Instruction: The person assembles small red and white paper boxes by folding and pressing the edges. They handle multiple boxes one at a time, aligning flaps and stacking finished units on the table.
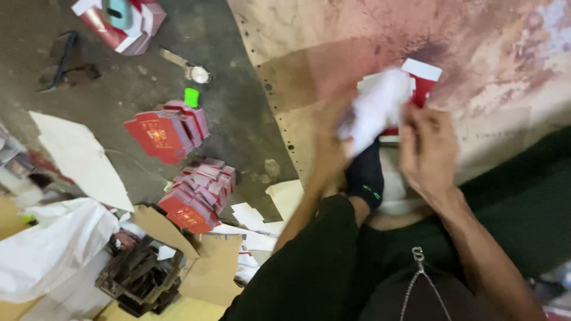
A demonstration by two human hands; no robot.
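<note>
Both my hands work over a stained cardboard sheet (pixel 488 65) on the floor. My left hand (pixel 333 139) is blurred and grips the left side of a white sheet of paper (pixel 380 104). My right hand (pixel 429 151) holds the sheet's right edge. Behind the paper lies a red and white flat box (pixel 425 80), partly hidden by it. My foot in a black sock (pixel 364 175) rests just below the paper.
Two stacks of red folded boxes (pixel 169 131) (pixel 199 196) sit on the grey floor to the left, with a green cap (pixel 191 97) above them. More red and white boxes (pixel 119 24) lie top left. White sheets (pixel 77 157), brown cardboard (pixel 208 267) and a dark metal object (pixel 140 279) crowd the lower left.
</note>
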